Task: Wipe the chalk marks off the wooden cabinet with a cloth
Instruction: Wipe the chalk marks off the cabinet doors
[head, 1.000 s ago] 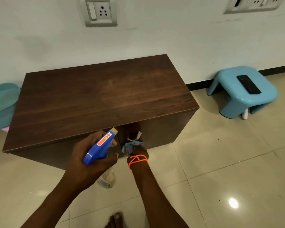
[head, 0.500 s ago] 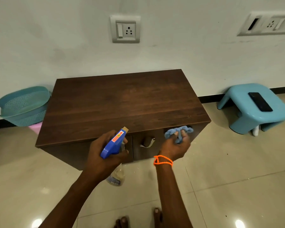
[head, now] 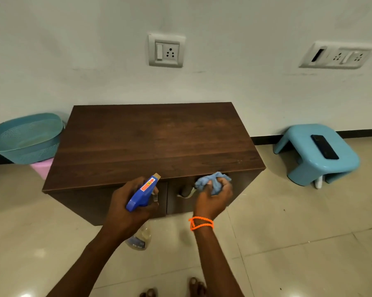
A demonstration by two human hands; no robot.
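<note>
A low dark wooden cabinet (head: 155, 142) stands against the white wall, its top facing me. Faint pale specks show near the top's right front corner (head: 239, 161). My right hand (head: 213, 200) grips a bunched light blue cloth (head: 208, 181) just in front of the cabinet's front edge, over the right door and its metal handle (head: 186, 194). My left hand (head: 129, 209) holds a spray bottle with a blue trigger head (head: 143, 192) and a clear body (head: 139, 239), nozzle pointing at the cabinet front.
A teal plastic basket (head: 24, 138) on something pink sits left of the cabinet. At the right stands a light blue stool (head: 318, 166) with a black phone (head: 324, 146) on it. Tiled floor lies all around; my bare feet (head: 193, 286) are at the bottom edge.
The view has pulled back and up from the cabinet. My right hand rose with the cloth from low on the cabinet front to its top front edge. The left hand keeps the bottle.
</note>
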